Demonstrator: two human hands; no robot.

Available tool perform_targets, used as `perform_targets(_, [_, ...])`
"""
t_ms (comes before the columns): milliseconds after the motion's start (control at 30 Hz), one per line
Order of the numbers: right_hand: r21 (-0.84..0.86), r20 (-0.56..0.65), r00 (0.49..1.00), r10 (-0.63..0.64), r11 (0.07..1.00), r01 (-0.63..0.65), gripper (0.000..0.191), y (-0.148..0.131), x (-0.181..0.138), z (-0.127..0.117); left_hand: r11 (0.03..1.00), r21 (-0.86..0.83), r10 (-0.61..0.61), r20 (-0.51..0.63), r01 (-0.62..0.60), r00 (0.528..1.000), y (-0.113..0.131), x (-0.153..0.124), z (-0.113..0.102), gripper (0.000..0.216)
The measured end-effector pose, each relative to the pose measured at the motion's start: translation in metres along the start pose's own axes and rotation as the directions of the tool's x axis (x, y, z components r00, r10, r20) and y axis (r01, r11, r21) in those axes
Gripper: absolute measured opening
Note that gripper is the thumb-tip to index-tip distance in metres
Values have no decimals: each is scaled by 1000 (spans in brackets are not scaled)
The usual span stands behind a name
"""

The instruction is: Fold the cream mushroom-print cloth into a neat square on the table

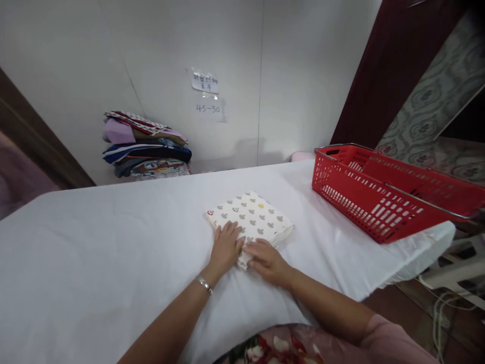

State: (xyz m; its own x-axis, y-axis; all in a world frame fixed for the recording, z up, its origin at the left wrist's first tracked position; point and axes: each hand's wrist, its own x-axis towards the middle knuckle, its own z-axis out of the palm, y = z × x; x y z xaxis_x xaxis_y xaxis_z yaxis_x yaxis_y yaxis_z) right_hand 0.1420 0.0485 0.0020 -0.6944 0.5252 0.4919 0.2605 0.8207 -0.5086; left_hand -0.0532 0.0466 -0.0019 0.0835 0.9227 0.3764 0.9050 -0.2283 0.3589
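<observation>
Floral clothing (282,348), unclenched hands (225,246), folded printed cloth (253,216) partly beneath them, extending beyond

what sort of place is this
Probably a garment or laundry workroom, judging by the white-sheeted table, the folded white printed cloth on it and the stack of folded fabrics behind.

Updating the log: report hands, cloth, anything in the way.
Left hand and right hand on cloth, near corner. Cloth folded, on white-covered table. Red basket apart, to the right.
</observation>
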Motion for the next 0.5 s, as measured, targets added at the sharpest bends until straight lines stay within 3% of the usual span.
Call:
perform_targets(100, [11,-136,989,52,999,-51,34,15,9,-16,999,42,14,20,-15,1000,1,-3,4,38])
perform_targets(167, [-56,-154,985,76,995,-86,34,30,20,-29,999,51,1,23,-2,1000,1,-1,3,38])
perform_targets(233, [-165,-106,984,144,973,-160,40,47,33,-43,998,64,-12,21,10,1000,5,-1,0,38])
perform_targets(300, [-301,-8,955,296,910,-285,49,64,44,-54,996,80,22,20,-24,1000,12,-3,-1,40])
perform_targets(400, [-453,157,833,531,788,-418,58,85,52,-63,987,99,122,49,-126,991,22,-9,2,45])
perform_targets(500, [-500,236,775,587,757,-421,57,92,56,-66,983,116,138,52,-143,989,27,-15,8,45])
